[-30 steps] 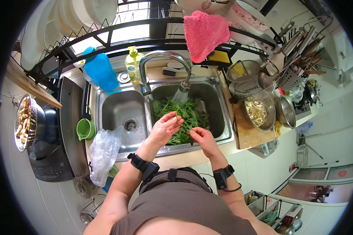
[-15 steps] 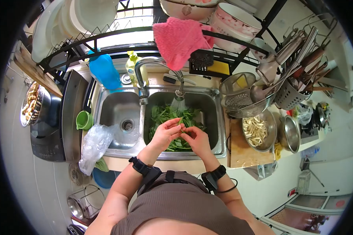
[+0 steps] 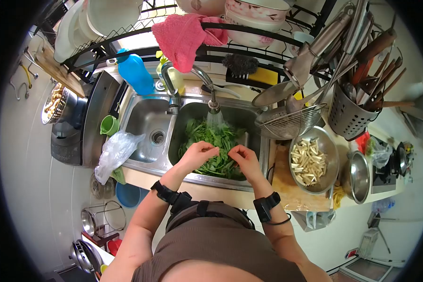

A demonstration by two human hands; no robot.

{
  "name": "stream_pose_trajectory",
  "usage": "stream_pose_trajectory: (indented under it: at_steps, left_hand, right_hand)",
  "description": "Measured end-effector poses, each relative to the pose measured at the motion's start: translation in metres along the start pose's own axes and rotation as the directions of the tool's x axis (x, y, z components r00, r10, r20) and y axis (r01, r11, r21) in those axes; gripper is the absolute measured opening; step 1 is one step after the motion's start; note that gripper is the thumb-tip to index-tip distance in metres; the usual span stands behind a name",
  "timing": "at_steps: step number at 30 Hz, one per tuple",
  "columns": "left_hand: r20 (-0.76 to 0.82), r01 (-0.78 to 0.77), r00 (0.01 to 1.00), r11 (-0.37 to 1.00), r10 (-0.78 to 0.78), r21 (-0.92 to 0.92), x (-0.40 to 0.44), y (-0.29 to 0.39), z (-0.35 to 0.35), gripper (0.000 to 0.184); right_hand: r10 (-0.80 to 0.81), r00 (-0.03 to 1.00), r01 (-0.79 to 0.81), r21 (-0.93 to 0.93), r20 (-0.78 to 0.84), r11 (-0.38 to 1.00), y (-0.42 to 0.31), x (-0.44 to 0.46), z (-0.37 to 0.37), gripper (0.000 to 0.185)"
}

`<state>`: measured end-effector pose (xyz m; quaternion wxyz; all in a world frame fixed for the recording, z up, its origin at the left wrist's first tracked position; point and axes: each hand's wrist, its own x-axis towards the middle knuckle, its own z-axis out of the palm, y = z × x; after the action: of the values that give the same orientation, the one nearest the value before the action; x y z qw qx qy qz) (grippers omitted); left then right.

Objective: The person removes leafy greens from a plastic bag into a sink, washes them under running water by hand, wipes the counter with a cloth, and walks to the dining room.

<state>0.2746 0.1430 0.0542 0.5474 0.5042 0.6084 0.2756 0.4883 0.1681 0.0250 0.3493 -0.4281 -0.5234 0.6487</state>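
Leafy greens [image 3: 211, 136] with long stems fill the right sink basin [image 3: 253, 141]. Water runs onto them from the curved faucet [image 3: 214, 105]. My left hand [image 3: 199, 155] hovers over the greens' left part, thumb and fingers pinched together. Whatever is between those fingertips is too small to make out. A short gap to the right, my right hand [image 3: 245, 160] is above the greens too, its fingers curled into a pinch. What it holds, if anything, cannot be seen.
Left of the greens is a second basin [image 3: 145, 123] with a drain. A plastic bag [image 3: 117, 152] and green cup [image 3: 109, 126] lie beside it. At right, a metal bowl of cut pale pieces [image 3: 309, 162] rests on a cutting board [image 3: 286, 197]. A pink cloth [image 3: 181, 40] hangs overhead.
My hands were together at one green piece and have now moved apart, left hand leftward and right hand rightward. The view has shifted and turned slightly.
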Motion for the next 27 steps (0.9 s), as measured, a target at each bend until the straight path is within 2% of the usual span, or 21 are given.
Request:
stream_pose_trajectory:
  at_steps: [1,2,3,5,6,8,10,13,15,16,19,23,25,26,27]
  left_hand:
    - [0.014,0.027,1.000,0.986,-0.025,-0.163,0.000,-0.001,0.002,0.030]
    - [0.105,0.061,0.994,0.956,-0.032,-0.287,0.001,-0.006,0.001,0.027]
    - [0.104,0.061,0.994,0.957,-0.032,-0.284,-0.001,-0.003,0.004,0.027]
    - [0.177,0.165,0.981,0.808,-0.076,-0.566,-0.006,0.004,0.009,0.024]
    - [0.182,0.165,0.981,0.811,-0.073,-0.562,-0.005,0.004,0.010,0.024]
    - [0.207,0.212,0.974,0.669,-0.088,-0.713,-0.002,0.002,0.010,0.020]
    - [0.211,0.213,0.974,0.649,-0.083,-0.730,-0.001,0.000,0.010,0.019]
    - [0.206,0.216,0.975,0.612,-0.089,-0.761,0.004,-0.006,0.010,0.017]
    - [0.198,0.216,0.975,0.600,-0.097,-0.770,0.006,-0.010,0.009,0.016]
    - [0.166,0.195,0.981,0.605,-0.105,-0.772,0.007,-0.010,0.009,0.018]
    - [0.139,0.171,0.985,0.641,-0.100,-0.748,0.009,-0.018,0.008,0.018]
    - [0.132,0.149,0.988,0.701,-0.078,-0.698,0.010,-0.024,0.005,0.017]
    - [0.121,0.149,0.989,0.713,-0.090,-0.685,0.009,-0.022,0.004,0.020]
    - [0.109,0.148,0.989,0.728,-0.100,-0.670,0.009,-0.020,0.004,0.024]
    - [0.113,0.150,0.989,0.727,-0.099,-0.670,0.008,-0.019,0.001,0.024]
  right_hand:
    - [0.061,0.998,-0.063,0.078,0.023,0.995,0.000,-0.001,-0.001,0.014]
    - [0.061,0.998,-0.063,0.081,0.026,0.995,-0.001,-0.003,-0.002,0.014]
    - [0.072,0.997,-0.076,0.102,0.041,0.992,-0.001,-0.004,-0.001,0.014]
    - [0.077,0.996,-0.083,0.125,0.051,0.989,-0.001,-0.006,-0.001,0.015]
    - [0.061,0.995,-0.073,0.154,0.079,0.985,0.002,-0.006,0.000,0.016]
    - [0.043,0.994,-0.061,0.181,0.102,0.982,0.007,-0.009,0.002,0.017]
    - [0.029,0.987,-0.061,0.201,0.156,0.978,0.008,-0.011,0.006,0.022]
    - [0.069,0.991,-0.101,0.286,0.119,0.953,0.003,-0.017,0.012,0.022]
    - [0.056,0.993,-0.078,0.231,0.101,0.970,-0.004,-0.019,0.018,0.022]
    - [0.043,0.995,-0.058,0.174,0.087,0.983,-0.005,-0.020,0.021,0.023]
    - [-0.019,0.996,0.003,0.187,0.084,0.982,0.001,-0.019,0.029,0.025]
    - [0.065,0.995,-0.077,0.172,0.074,0.982,0.019,-0.014,0.029,0.017]
    - [0.131,0.989,-0.148,0.383,0.070,0.912,0.020,-0.014,0.028,0.017]
    - [0.132,0.989,-0.148,0.382,0.067,0.912,0.020,-0.014,0.026,0.017]
    - [0.158,0.985,-0.170,0.461,0.064,0.871,0.019,-0.014,0.025,0.018]
